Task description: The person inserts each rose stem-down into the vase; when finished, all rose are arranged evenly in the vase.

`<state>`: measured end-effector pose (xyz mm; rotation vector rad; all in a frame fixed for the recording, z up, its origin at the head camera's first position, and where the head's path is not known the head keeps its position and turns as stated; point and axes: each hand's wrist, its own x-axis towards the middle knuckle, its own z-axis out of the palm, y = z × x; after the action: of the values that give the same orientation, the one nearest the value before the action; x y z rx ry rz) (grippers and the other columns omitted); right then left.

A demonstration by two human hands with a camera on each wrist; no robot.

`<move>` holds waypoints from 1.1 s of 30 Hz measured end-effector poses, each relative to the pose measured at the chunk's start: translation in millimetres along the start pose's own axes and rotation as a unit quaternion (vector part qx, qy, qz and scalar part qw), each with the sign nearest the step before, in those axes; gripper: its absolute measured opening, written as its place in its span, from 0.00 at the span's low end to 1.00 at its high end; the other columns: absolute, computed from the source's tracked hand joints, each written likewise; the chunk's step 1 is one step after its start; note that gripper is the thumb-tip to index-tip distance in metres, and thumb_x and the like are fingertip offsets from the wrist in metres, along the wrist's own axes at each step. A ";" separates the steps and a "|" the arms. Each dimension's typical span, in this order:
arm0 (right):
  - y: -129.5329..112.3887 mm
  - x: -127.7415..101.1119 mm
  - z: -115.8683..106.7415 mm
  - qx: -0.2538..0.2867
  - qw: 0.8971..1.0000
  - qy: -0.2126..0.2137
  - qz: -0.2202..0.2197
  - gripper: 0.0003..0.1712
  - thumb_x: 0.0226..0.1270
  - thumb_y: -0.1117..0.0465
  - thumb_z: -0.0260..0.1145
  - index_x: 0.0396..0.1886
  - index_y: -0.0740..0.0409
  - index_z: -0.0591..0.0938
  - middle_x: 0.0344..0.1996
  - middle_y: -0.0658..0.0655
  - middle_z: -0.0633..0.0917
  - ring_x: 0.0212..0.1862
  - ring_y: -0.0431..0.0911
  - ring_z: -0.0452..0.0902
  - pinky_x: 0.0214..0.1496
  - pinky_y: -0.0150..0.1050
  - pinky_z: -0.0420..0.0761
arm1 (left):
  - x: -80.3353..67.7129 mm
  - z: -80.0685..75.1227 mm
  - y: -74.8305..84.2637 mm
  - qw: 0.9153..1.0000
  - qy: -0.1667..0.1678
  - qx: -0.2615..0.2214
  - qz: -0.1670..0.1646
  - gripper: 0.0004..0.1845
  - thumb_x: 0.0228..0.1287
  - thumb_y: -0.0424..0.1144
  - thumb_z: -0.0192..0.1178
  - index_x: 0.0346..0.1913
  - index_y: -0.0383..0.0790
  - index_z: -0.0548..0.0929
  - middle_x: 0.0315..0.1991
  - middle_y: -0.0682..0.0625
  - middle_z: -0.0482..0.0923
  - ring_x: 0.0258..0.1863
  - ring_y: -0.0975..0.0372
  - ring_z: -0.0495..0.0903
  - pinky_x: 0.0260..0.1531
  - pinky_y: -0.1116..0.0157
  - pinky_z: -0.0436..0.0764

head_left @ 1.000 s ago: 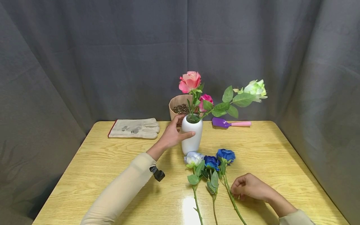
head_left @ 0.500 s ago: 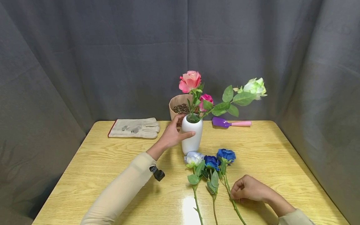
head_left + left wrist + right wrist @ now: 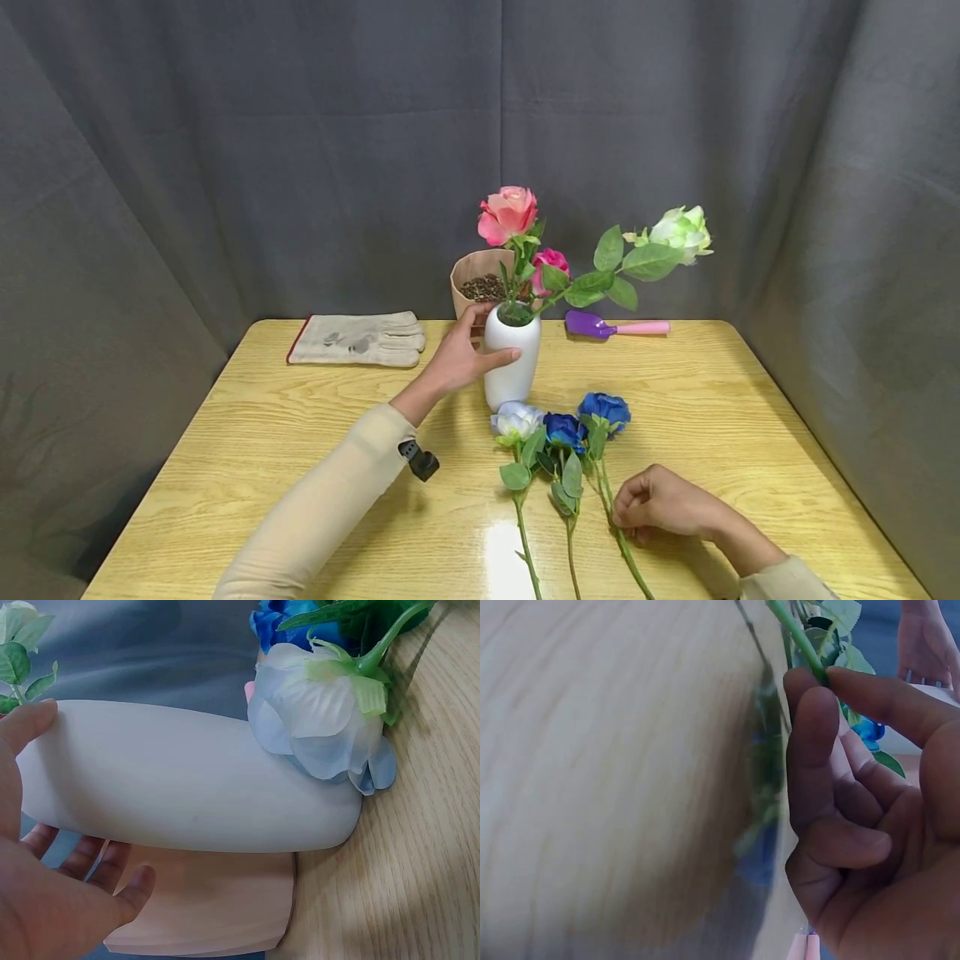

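- Left hand (image 3: 457, 360) wrapped around white vase (image 3: 512, 360), upright mid-tabletop (image 3: 300, 417).
- Right hand (image 3: 663, 502) pinching stem of blue rose (image 3: 604, 410), lying flat just beside two other roses.
- Behind: work glove (image 3: 358, 339), purple scoop (image 3: 611, 327).

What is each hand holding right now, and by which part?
The left hand grips the white vase around its upper body. The right hand pinches the green stem of the rightmost blue rose, well below the bloom.
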<state>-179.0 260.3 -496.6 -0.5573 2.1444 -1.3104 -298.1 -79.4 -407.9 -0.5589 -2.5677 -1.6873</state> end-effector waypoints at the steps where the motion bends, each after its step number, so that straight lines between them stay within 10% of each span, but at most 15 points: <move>1: -1.0 -0.3 -0.9 -0.003 1.000 0.003 -0.003 0.08 0.64 0.65 0.68 0.33 0.69 0.85 0.24 0.59 0.87 0.23 0.42 0.82 0.28 0.39 0.85 | 0.1 0.0 -0.1 1.000 0.000 0.000 0.001 0.46 0.58 0.51 0.72 0.75 0.45 0.60 0.64 0.46 0.70 0.63 0.51 0.72 0.64 0.49 0.74; 21: -26.5 0.3 -15.3 -0.016 0.993 0.117 0.026 0.11 0.68 0.62 0.65 0.40 0.68 0.85 0.30 0.61 0.87 0.27 0.51 0.83 0.32 0.40 0.83 | 0.7 -0.4 -1.1 1.000 -0.001 0.000 0.001 0.45 0.57 0.51 0.72 0.74 0.47 0.61 0.62 0.46 0.71 0.62 0.52 0.73 0.62 0.50 0.75; 33: -52.8 6.6 -21.0 -0.004 0.961 0.272 0.045 0.18 0.68 0.52 0.69 0.44 0.64 0.84 0.29 0.51 0.89 0.28 0.47 0.82 0.22 0.33 0.67 | 0.1 -0.1 -0.9 1.000 -0.001 0.000 0.000 0.45 0.58 0.50 0.72 0.74 0.47 0.61 0.63 0.46 0.71 0.62 0.52 0.73 0.62 0.50 0.75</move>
<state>-194.5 247.3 -443.1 -0.0961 2.5733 -1.5330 -298.5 -79.8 -408.6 -0.5615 -2.5691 -1.6889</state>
